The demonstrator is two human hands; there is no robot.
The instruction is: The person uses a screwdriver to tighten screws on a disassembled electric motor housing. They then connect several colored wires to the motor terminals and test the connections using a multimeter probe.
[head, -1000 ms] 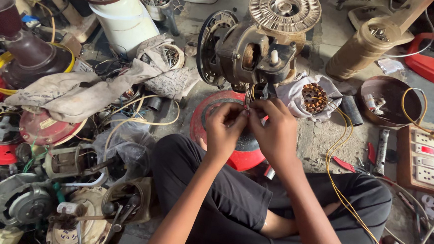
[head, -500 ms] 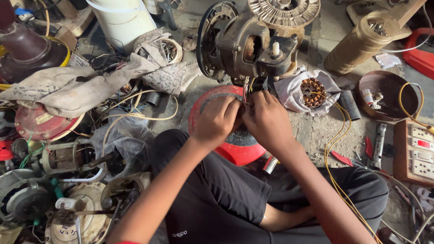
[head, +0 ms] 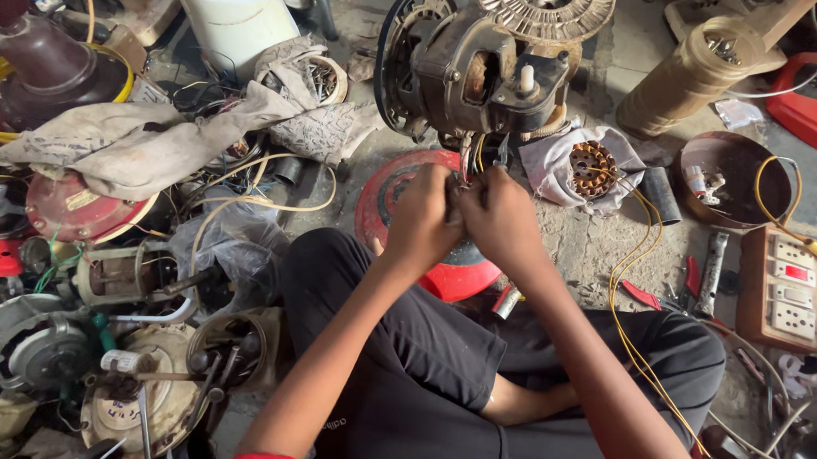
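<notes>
At frame centre, the left hand point(head: 420, 213) and right hand point(head: 502, 218) meet knuckle to knuckle, fingers curled and pinching thin wires point(head: 475, 158) between them. Those wires rise to the fan motor point(head: 477, 70) just above, at upper centre. A red disc point(head: 453, 271) lies under the hands, with a copper coil point(head: 591, 167) on cloth to the right.

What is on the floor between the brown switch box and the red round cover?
In the head view: yellow wires, a grey metal tool and a small red-handled tool.
</notes>
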